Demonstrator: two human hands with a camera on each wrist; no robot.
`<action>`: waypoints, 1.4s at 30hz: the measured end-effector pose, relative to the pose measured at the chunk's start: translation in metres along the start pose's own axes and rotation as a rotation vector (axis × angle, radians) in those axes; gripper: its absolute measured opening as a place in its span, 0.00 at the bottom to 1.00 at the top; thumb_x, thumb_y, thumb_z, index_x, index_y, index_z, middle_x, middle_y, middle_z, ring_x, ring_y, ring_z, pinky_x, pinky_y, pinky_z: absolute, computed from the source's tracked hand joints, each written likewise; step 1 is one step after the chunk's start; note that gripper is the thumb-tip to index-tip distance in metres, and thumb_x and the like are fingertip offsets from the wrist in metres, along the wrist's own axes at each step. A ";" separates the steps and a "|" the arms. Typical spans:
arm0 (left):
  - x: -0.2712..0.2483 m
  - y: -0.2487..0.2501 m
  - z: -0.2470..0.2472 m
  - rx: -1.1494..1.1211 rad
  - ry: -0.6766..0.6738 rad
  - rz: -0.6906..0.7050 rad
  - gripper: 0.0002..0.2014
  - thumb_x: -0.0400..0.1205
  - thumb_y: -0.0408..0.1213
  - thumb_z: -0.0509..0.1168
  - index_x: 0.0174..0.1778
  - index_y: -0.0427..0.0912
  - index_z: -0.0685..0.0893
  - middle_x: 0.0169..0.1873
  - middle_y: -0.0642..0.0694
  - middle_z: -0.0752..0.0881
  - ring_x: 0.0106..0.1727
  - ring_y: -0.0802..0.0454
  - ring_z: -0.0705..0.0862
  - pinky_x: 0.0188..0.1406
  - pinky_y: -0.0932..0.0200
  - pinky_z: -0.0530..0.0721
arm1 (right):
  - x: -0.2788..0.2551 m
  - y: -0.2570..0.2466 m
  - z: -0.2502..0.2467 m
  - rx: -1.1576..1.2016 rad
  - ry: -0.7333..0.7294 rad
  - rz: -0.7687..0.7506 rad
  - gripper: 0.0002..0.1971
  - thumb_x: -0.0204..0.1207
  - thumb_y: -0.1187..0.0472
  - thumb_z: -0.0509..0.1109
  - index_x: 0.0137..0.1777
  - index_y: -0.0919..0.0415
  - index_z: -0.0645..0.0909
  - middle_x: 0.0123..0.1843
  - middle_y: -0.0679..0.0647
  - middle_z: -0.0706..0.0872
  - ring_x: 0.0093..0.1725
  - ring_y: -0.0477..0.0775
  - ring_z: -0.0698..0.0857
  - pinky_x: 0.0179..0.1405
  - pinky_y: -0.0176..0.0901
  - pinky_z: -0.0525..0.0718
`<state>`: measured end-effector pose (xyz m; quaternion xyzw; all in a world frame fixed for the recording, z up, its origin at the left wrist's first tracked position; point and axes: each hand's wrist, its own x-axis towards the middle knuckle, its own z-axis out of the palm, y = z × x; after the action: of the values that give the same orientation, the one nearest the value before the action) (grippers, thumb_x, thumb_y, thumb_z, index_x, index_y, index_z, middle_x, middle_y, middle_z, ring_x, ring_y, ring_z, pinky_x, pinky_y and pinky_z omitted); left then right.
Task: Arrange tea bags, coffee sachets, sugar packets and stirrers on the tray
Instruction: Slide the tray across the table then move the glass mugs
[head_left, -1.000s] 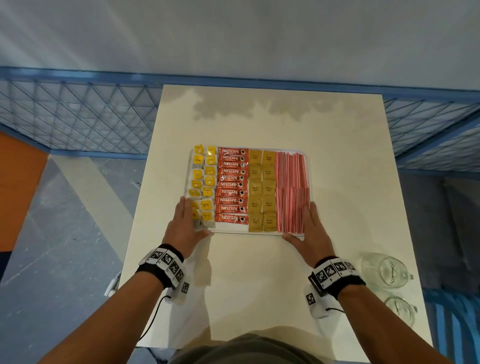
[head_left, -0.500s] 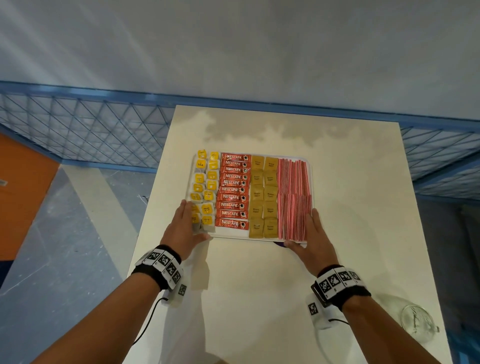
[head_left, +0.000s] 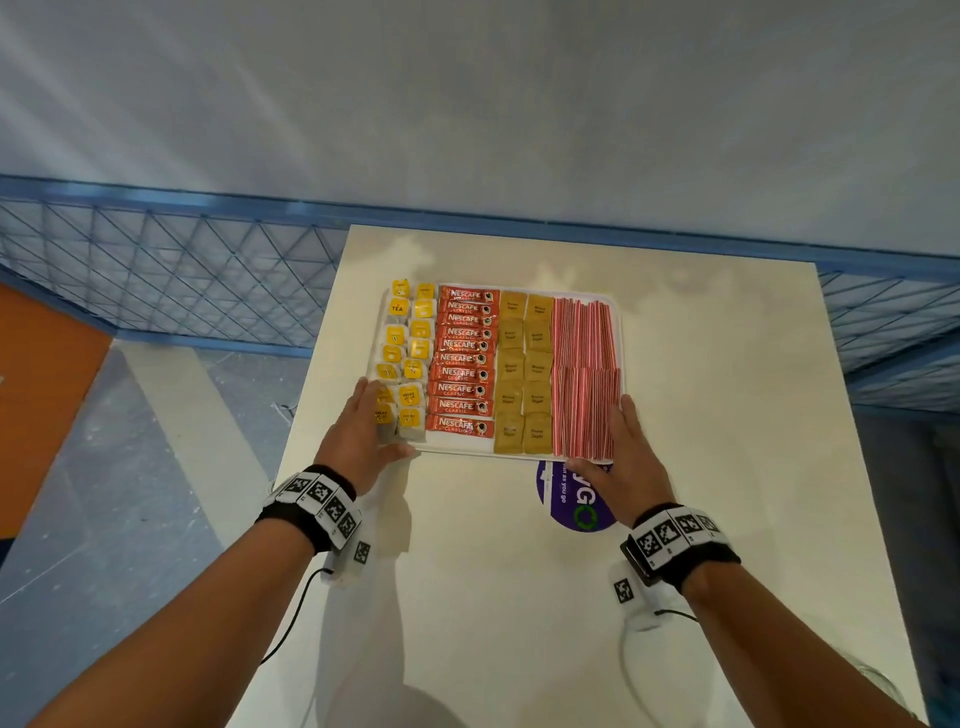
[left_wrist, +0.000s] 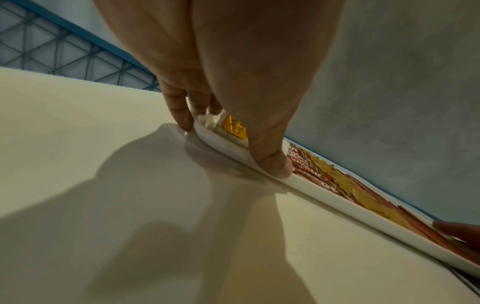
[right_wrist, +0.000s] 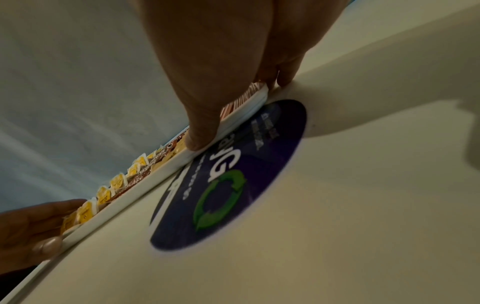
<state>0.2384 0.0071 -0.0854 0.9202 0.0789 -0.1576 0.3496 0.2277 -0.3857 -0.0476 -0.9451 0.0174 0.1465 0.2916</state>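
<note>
Nearest us, our left hand (head_left: 358, 441) and right hand (head_left: 626, 457) pinch the white tray's (left_wrist: 324, 192) near corners, thumbs over its rim, likely to slide it squarely. It sits mid-table, half covering a purple sticker (right_wrist: 233, 179). Beyond lie rows: tea bags (head_left: 405, 358) left, coffee sachets (head_left: 462, 358), sugar packets (head_left: 523, 366), stirrers (head_left: 584, 371) right.
</note>
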 end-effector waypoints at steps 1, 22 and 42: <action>0.004 0.001 -0.002 -0.007 0.002 0.002 0.52 0.61 0.61 0.81 0.80 0.65 0.62 0.80 0.53 0.67 0.75 0.47 0.78 0.64 0.36 0.85 | 0.004 -0.002 -0.001 -0.012 -0.004 0.004 0.53 0.75 0.41 0.77 0.90 0.55 0.47 0.92 0.51 0.48 0.89 0.54 0.58 0.81 0.58 0.73; 0.081 0.018 -0.029 -0.054 0.048 0.017 0.44 0.64 0.53 0.83 0.72 0.67 0.64 0.79 0.52 0.74 0.73 0.48 0.80 0.69 0.37 0.82 | 0.080 -0.017 -0.010 0.035 0.025 -0.011 0.51 0.75 0.41 0.77 0.90 0.53 0.50 0.92 0.51 0.47 0.90 0.52 0.55 0.82 0.54 0.65; 0.091 0.035 -0.039 -0.031 0.062 0.040 0.42 0.66 0.48 0.84 0.70 0.65 0.66 0.77 0.50 0.76 0.71 0.46 0.82 0.67 0.37 0.84 | 0.095 -0.024 -0.014 0.024 0.051 -0.018 0.50 0.75 0.42 0.78 0.89 0.54 0.53 0.91 0.51 0.50 0.88 0.53 0.59 0.78 0.46 0.64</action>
<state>0.3424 0.0106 -0.0675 0.9205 0.0739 -0.1208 0.3641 0.3252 -0.3687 -0.0506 -0.9451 0.0180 0.1195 0.3037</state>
